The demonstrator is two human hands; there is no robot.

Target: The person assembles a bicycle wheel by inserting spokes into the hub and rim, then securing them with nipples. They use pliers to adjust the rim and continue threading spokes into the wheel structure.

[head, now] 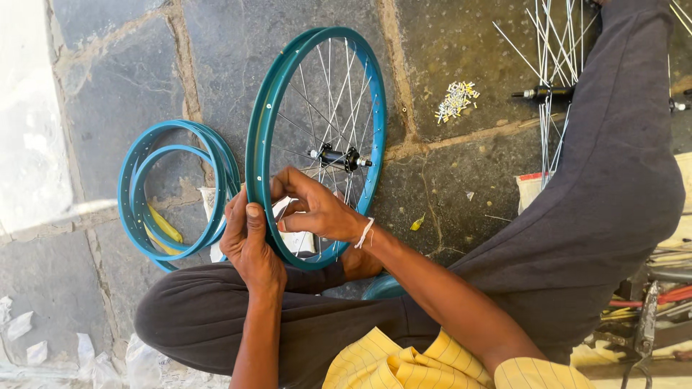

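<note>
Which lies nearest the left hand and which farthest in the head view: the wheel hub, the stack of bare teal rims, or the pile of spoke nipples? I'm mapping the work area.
From the left hand:
1. Stack of bare teal rims, just beside it on the stone floor.
2. Wheel hub, at the middle of the spoked wheel.
3. Pile of spoke nipples, far across the floor.

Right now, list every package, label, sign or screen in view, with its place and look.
Small box: on the stone floor by the person's raised knee, pale with a red top edge.
White wrapper: on the floor behind the teal wheel, partly hidden by the right hand.
No signs or screens.
</note>
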